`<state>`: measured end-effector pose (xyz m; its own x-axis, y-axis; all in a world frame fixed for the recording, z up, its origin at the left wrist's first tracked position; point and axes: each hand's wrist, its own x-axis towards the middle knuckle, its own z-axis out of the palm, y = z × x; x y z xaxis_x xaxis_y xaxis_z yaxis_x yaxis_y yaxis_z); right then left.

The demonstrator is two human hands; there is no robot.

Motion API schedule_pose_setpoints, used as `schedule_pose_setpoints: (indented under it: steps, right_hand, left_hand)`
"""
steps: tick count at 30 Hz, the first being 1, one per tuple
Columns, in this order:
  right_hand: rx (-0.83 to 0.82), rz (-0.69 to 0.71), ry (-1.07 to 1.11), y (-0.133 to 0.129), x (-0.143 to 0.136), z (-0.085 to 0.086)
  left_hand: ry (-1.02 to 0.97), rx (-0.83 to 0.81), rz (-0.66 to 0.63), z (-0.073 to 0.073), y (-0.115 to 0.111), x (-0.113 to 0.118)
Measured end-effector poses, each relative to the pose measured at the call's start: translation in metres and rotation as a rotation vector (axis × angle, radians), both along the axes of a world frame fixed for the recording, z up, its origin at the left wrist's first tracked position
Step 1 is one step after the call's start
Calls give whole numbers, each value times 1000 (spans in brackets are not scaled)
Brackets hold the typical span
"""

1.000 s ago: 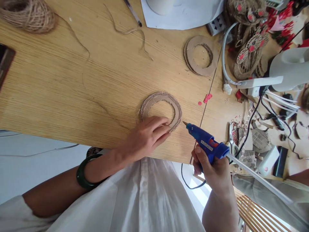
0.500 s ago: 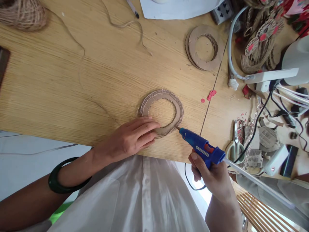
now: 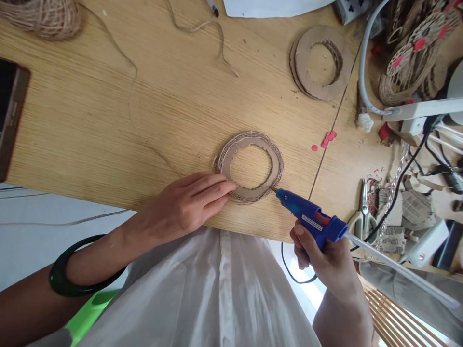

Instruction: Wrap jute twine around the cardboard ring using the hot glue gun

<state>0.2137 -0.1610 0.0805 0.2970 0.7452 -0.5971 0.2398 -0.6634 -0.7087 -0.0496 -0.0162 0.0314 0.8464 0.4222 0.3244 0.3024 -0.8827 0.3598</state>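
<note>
A cardboard ring [image 3: 226,166] with twine wound around its outer edge lies flat near the front edge of the wooden table. On its lower left rim rest the fingertips of my left hand [image 3: 193,202], fingers together and stretched out. My right hand [image 3: 321,255] is wrapped round a blue glue gun [image 3: 307,214], whose nozzle touches or nearly touches the ring's lower right edge. A clear glue stick [image 3: 401,267] sticks out of the gun's back. Loose twine [image 3: 135,72] runs from a ball [image 3: 47,17] at the upper left toward my left hand.
Two stacked cardboard rings [image 3: 304,72] lie at the upper right, with red paper dots [image 3: 328,139] below them. Scissors [image 3: 363,217], cables and cardboard scraps crowd the right side. A phone [image 3: 10,115] lies at the left edge; a pen [image 3: 212,7] and white paper [image 3: 267,7] are at the top.
The view has shifted, so the table items appear farther right and slightly higher. My left hand's fingers have slid back a little toward the ring's lower left edge; the glue gun stays at the rim.
</note>
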Motion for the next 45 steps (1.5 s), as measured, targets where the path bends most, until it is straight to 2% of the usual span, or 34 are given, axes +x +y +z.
schedule_pose_setpoints:
  steps: [2, 5, 9, 14, 16, 19, 21, 23, 25, 27, 30, 33, 35, 38, 41, 45]
  right_hand:
    - [-7, 2, 2, 0, 2, -1]
    - [-23, 27, 42, -1, 6, -3]
    - [-10, 62, 75, -1, 11, -4]
    - [-1, 49, 63, 2, 7, 0]
    - [-9, 33, 44, 3, 5, 0]
    - [-6, 38, 31, 4, 5, 1]
    - [5, 54, 35, 5, 6, 1]
    - [1, 59, 32, 5, 6, 1]
    - [-9, 43, 12, 5, 4, 2]
    - [-15, 23, -13, 5, 1, 3]
    - [-14, 0, -37, 3, -2, 3]
    - [-24, -21, -26, 2, -3, 1]
    - [-28, -17, -22, 2, -3, 0]
    - [-26, 4, -20, 2, -4, 0]
    - [20, -30, -2, 1, -2, 4]
    - [94, -60, 18, -4, 2, 10]
  left_hand:
    - [-6, 21, 5, 3, 1, 0]
    - [-28, -35, -3, 6, 4, 0]
    - [-22, -117, 2, 11, 19, -9]
    - [-50, 7, 109, 14, 51, -36]
    - [34, 47, 189, 12, 61, -47]
    - [217, 5, 405, 6, 69, -59]
    - [239, -43, 537, 2, 73, -63]
    - [211, -71, 605, 0, 77, -64]
    - [166, -69, 570, 2, 77, -58]
    - [60, -27, 466, 7, 71, -45]
    - [-159, 30, 279, 16, 48, -12]
    - [-191, -63, 62, 14, 18, 26]
    - [-215, -136, 54, 6, 2, 46]
    - [-156, -220, 133, -9, -10, 61]
    - [-131, -231, 191, -18, -12, 64]
    - [-123, -187, 171, -20, -12, 62]
